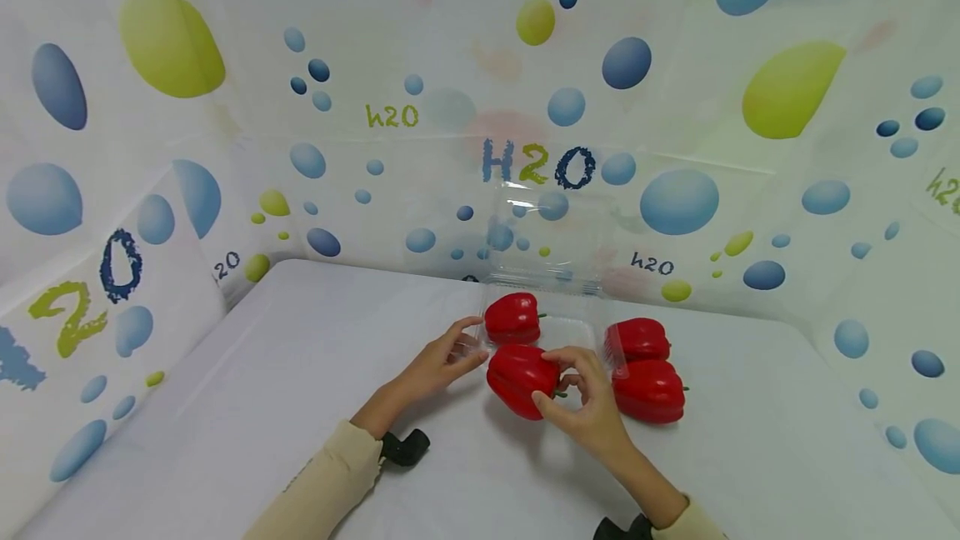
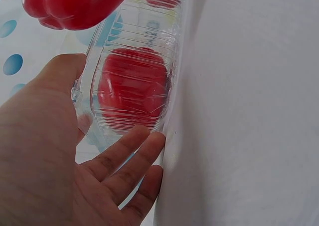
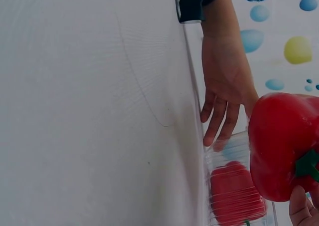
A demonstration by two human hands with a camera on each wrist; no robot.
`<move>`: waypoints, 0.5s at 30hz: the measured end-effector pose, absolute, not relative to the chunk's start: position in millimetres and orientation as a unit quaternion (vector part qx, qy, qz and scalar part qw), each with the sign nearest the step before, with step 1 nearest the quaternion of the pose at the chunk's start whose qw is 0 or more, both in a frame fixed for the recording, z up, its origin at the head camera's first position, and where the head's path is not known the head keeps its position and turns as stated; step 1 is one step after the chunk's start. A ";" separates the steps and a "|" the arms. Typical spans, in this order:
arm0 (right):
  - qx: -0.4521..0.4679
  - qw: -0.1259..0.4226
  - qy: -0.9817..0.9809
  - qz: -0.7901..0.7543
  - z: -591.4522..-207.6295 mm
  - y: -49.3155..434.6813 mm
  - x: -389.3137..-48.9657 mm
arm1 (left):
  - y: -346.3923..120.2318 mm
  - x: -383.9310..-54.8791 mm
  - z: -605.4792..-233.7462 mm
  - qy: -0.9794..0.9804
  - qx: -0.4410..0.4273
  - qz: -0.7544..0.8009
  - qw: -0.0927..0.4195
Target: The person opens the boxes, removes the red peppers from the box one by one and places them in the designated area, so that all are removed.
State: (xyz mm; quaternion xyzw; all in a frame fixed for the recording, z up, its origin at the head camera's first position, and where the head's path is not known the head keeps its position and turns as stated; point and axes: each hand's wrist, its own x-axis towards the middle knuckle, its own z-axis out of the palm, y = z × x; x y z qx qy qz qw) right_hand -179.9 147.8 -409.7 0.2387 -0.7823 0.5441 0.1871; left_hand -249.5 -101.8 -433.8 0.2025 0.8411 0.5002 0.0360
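My right hand (image 1: 588,398) pinches a red bell pepper (image 1: 517,377) between thumb and fingers, its green stem turned right. The pepper is raised in front of an open, clear plastic clamshell box (image 1: 573,332). Another red bell pepper (image 1: 512,319) lies in the box's left part, seen through the ribbed wall (image 2: 172,41) in the left wrist view. Beside that left end is my left hand (image 1: 442,361), fingers fairly straight and spread, fingertips at the lower wall and thumb near the rim. The right wrist view shows the raised pepper (image 3: 279,146) close up.
Two more red bell peppers (image 1: 648,390) lie at the box's right end, one behind the other. The transparent lid (image 1: 551,232) stands raised at the back. A white cloth covers the table (image 1: 300,390), and a patterned curtain (image 1: 450,40) hangs behind it.
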 end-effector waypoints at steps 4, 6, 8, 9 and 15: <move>0.237 0.179 -0.785 0.544 -409.7 147.4 -179.8 | -102.6 -250.0 -433.4 0.841 0.204 0.499 0.035; 0.237 0.172 -0.786 0.545 -409.7 146.9 -179.5 | -103.0 -250.1 -433.3 0.841 0.205 0.500 0.034; 0.239 0.166 -0.788 0.543 -410.5 146.5 -179.3 | -103.3 -250.0 -433.2 0.841 0.206 0.500 0.033; 0.239 0.163 -0.789 0.542 -411.0 146.4 -179.1 | -103.4 -249.9 -433.3 0.840 0.205 0.500 0.033; 0.236 0.147 -0.794 0.540 -416.1 146.3 -178.7 | -102.6 -249.7 -434.6 0.842 0.200 0.499 0.038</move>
